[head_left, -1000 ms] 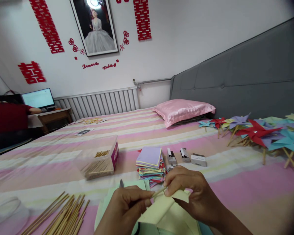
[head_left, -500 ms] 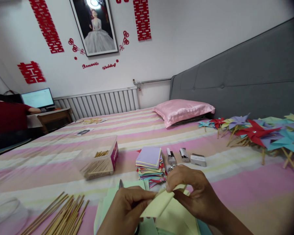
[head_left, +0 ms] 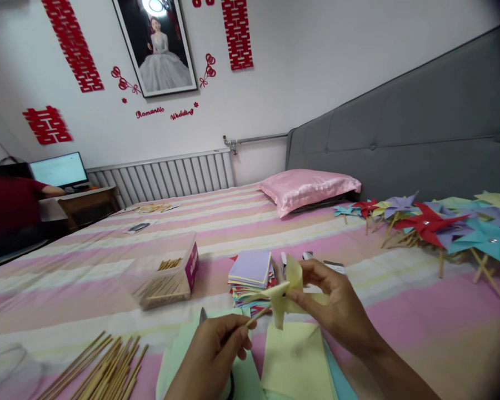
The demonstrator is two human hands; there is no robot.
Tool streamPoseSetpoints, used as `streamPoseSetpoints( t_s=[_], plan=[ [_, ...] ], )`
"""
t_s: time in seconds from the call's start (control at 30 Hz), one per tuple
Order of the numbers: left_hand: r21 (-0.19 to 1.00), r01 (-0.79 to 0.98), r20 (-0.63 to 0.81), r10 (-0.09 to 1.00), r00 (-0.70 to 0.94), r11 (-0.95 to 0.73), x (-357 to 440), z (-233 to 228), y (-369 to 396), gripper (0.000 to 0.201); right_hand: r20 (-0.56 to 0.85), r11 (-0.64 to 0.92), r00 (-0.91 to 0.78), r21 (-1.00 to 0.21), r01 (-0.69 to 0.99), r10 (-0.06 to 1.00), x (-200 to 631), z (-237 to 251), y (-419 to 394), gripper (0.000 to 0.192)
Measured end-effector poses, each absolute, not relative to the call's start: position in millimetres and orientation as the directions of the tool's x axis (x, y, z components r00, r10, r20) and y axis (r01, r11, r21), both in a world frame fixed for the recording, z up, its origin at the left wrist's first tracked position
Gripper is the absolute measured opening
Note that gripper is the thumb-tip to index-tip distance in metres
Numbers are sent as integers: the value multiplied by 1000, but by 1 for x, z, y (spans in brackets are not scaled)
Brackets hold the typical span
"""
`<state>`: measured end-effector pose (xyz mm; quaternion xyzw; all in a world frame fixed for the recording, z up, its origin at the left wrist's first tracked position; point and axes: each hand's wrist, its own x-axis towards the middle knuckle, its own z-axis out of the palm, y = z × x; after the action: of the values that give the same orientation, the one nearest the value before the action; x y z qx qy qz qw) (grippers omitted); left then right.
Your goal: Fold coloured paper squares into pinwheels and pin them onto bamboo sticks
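My right hand pinches a small pale yellow paper pinwheel and holds it raised over the bed. The fingers of my left hand grip the lower end of its thin wooden stick. Below the hands lie flat paper sheets, a yellow one on top of green and blue ones. A stack of coloured paper squares sits just beyond the pinwheel.
Loose wooden sticks lie at lower left. A clear box of sticks stands mid-left. Finished pinwheels pile up at right by the grey headboard. A pink pillow lies beyond. A person in red sits at a far-left desk.
The folded yellow paper has been lifted off the sheets and now stands as a pinwheel on its stick. My right hand rose with it; my left slid down to the stick's end.
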<state>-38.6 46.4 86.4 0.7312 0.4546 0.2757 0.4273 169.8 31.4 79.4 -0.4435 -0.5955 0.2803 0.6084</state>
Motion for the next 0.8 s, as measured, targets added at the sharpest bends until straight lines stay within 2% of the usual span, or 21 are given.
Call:
streamPoseSetpoints(
  t_s=[0.1, 0.2, 0.27, 0.37, 0.5, 0.63, 0.8],
  plan=[
    [907, 377, 36, 925, 378, -189, -34, 83, 50, 27, 459, 478, 354, -878, 37, 815, 173, 79, 36, 33],
    [979, 178, 47, 958, 282, -100, -23, 80, 52, 21, 356, 488, 533, -864, -125, 768, 173, 76, 40, 35],
    [998, 23, 60, 977, 207, -66, -12, 76, 52, 21, 292, 462, 567, -868, -182, 770, 171, 72, 43, 34],
    [994, -98, 67, 985, 161, -52, 7, 72, 48, 20, 214, 360, 498, -908, -217, 840, 166, 66, 47, 33],
    [998, -17, 66, 975, 213, -64, 21, 68, 42, 21, 158, 221, 280, -952, -210, 947, 160, 61, 51, 33],
    [983, 105, 119, 960, 254, -150, 21, 64, 41, 23, 191, 228, 187, -952, -203, 964, 158, 65, 46, 35],
    [966, 193, 112, 951, 288, -173, 22, 61, 42, 23, 241, 277, 193, -944, -182, 951, 157, 71, 38, 35]
  ],
)
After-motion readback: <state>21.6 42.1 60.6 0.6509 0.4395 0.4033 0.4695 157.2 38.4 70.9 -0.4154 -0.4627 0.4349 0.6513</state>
